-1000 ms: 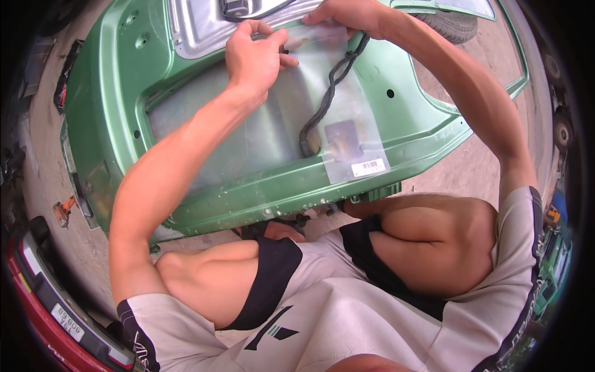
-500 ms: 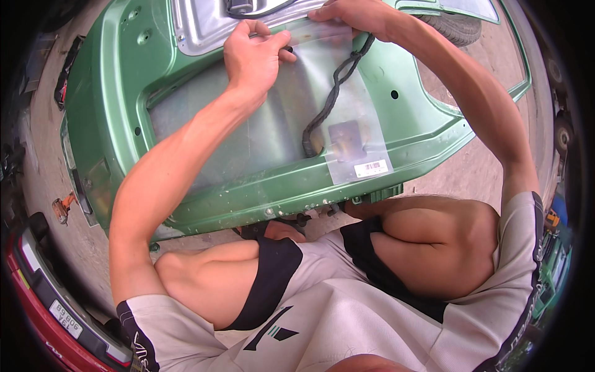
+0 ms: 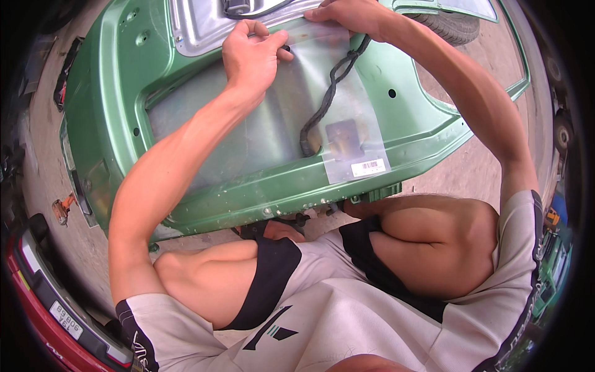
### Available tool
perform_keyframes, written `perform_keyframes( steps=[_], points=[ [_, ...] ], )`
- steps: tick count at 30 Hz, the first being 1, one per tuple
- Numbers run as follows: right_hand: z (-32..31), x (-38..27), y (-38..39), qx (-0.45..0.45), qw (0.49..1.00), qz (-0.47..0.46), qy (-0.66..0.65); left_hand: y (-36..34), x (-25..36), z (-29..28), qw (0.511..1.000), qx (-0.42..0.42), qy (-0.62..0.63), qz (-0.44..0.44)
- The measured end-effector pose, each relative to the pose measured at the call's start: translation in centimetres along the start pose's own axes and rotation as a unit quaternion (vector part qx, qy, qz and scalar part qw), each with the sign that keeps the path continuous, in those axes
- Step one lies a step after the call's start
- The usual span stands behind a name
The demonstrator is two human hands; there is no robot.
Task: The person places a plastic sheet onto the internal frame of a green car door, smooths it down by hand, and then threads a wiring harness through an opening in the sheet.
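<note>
A green vehicle door panel (image 3: 204, 214) lies across in front of me, with a large opening behind a clear plastic sheet (image 3: 356, 127). My left hand (image 3: 251, 59) is over the upper part of the sheet, its fingers curled. A small dark spot shows between thumb and fingers; what it is, I cannot make out. At the sheet's upper edge, beside a silver metal plate (image 3: 201, 28), my right hand (image 3: 353, 17) pinches the film, some fingertips hidden. A black taped wiring harness (image 3: 331, 87) runs from below my right hand down to the opening.
My bent knees (image 3: 434, 248) are close to the panel's near edge. A red car's rear bumper (image 3: 68, 310) stands at lower left, and an orange tool (image 3: 62, 209) lies on the concrete floor (image 3: 46, 155). A tyre (image 3: 449, 28) is behind the panel at upper right.
Both hands keep nearly the same place and grip. The view has shifted very slightly; the sheet and harness look otherwise unchanged.
</note>
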State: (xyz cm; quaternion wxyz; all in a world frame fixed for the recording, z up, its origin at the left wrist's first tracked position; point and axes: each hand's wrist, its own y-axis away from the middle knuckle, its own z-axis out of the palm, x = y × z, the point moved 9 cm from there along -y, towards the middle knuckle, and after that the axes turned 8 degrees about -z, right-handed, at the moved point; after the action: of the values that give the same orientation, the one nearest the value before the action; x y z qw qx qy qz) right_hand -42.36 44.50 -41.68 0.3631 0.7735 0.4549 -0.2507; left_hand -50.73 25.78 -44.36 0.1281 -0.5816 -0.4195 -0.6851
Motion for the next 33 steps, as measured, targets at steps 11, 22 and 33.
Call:
perform_keyframes(
  steps=[11, 22, 33],
  points=[
    [-1.7, -1.3, 1.1, -0.057, 0.995, -0.063, 0.047, 0.3, 1.6, -0.2, 0.988, 0.013, -0.13, 0.084],
    [0.4, -1.5, 1.9, 0.002, 0.988, -0.134, 0.082, 4.2, 5.3, 0.6, 0.85, 0.042, -0.311, 0.422],
    [3.2, -5.6, 14.5, -0.2, 0.945, -0.239, 0.096, 7.3, 1.6, 4.6, 0.736, -0.116, -0.51, 0.429]
  ],
)
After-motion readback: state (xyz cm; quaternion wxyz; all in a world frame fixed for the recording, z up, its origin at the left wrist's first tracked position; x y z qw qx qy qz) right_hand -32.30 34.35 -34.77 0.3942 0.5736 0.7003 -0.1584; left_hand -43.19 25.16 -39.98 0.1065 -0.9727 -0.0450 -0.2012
